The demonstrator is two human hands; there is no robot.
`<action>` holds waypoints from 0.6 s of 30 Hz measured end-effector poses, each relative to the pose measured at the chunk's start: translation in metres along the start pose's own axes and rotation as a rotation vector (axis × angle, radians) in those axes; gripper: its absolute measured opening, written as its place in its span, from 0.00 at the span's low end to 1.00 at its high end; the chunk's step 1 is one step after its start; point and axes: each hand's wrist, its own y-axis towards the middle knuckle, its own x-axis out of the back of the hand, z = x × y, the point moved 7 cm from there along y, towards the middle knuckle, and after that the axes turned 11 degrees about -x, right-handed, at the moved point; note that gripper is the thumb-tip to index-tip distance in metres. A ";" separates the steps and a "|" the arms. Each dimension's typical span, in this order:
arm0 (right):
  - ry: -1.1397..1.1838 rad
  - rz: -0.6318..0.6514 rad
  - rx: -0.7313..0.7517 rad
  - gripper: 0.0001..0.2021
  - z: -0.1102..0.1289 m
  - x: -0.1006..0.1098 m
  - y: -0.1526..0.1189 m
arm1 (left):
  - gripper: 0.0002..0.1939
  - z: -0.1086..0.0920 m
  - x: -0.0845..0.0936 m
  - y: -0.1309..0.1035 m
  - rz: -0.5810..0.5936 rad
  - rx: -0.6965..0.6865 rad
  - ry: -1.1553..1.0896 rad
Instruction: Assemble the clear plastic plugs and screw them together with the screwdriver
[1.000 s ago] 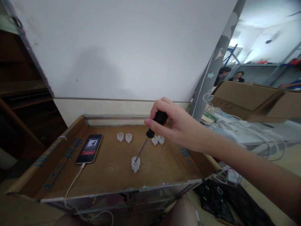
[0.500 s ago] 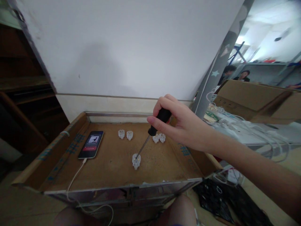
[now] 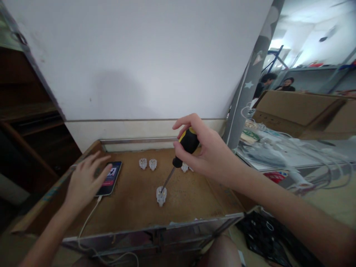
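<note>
In my right hand (image 3: 200,144) is a screwdriver (image 3: 190,141) with a black and yellow handle, tilted up to the right. Its tip meets a clear plastic plug piece (image 3: 161,196) with metal parts, lying near the front of the cardboard tray (image 3: 133,207). My left hand (image 3: 87,176), fingers spread, is over the left edge of a phone (image 3: 114,181); whether it touches the phone I cannot tell. Two similar clear pieces (image 3: 148,164) sit at the back. More clear pieces (image 3: 185,167) are partly hidden behind my right hand.
A white cable (image 3: 88,218) runs from the phone over the tray's front edge. A pale wall (image 3: 155,74) rises behind. To the right are an open cardboard box (image 3: 294,111), plastic bags and cables on a white surface, and two people farther back. Black plastic (image 3: 261,233) lies on the floor.
My left hand has come into view from the left, over the phone. My right hand's fingers have shifted on the screwdriver handle, baring its yellow part; the tip stays on the plug piece.
</note>
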 end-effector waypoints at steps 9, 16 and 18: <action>0.084 -0.054 0.012 0.17 0.005 -0.006 -0.001 | 0.31 0.026 -0.075 -0.050 0.186 0.054 0.171; 0.086 -0.074 0.012 0.17 0.001 -0.004 -0.001 | 0.32 0.033 -0.078 -0.040 0.206 0.055 0.160; 0.087 -0.078 0.011 0.17 -0.001 -0.004 0.000 | 0.32 0.034 -0.080 -0.040 0.216 0.061 0.152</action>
